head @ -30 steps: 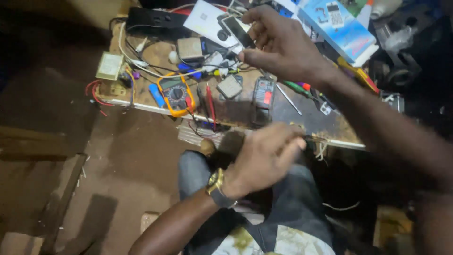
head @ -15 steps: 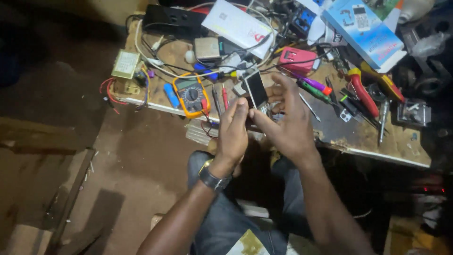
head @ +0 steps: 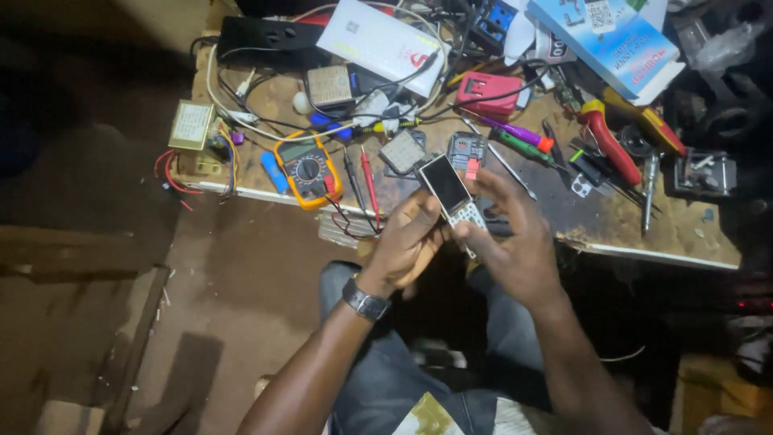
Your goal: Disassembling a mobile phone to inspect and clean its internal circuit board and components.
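**Phone held over the workbench's near edge**

A person's left hand (head: 407, 242) and right hand (head: 515, 242) meet around a keypad phone (head: 449, 193) just above the near edge of the workbench (head: 636, 234), over the person's lap. On the bench, a multimeter (head: 307, 171) lies at the near edge, left of the phone, with a small transformer (head: 192, 129) at the left edge. A power strip (head: 270, 36) sits at the far left corner. Pliers (head: 608, 145) lie right of the phone, a box (head: 612, 40) behind them at the far edge.
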